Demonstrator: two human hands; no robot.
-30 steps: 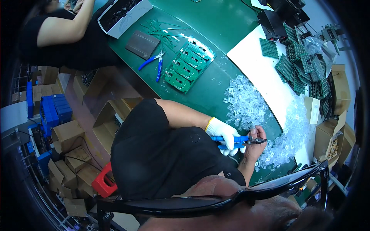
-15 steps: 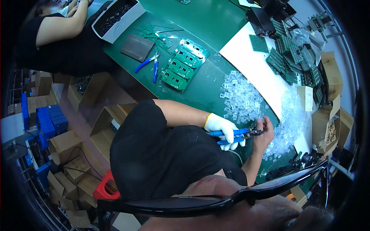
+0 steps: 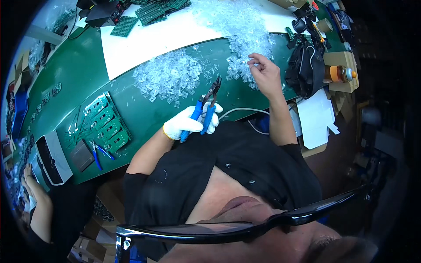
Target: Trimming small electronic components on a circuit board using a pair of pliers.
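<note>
The white-gloved left grip [image 3: 184, 122] is wrapped around blue-handled cutting pliers [image 3: 198, 111], held by the near edge of the green tabletop [image 3: 144, 109], tips pointing away from the body. The bare right grip [image 3: 266, 76] is at the right-hand pile of clear plastic pieces [image 3: 250, 41], fingers bent; whether it pinches one, I cannot tell. Green circuit boards [image 3: 107, 124] lie farther left.

Big green bench [image 3: 83, 70] ran right across the place, with a white sheet [image 3: 125, 52] along its far side catching loads of cold light. Over on the right, the floor [image 3: 335, 153] looked super dim from where I stood, tbh.
</note>
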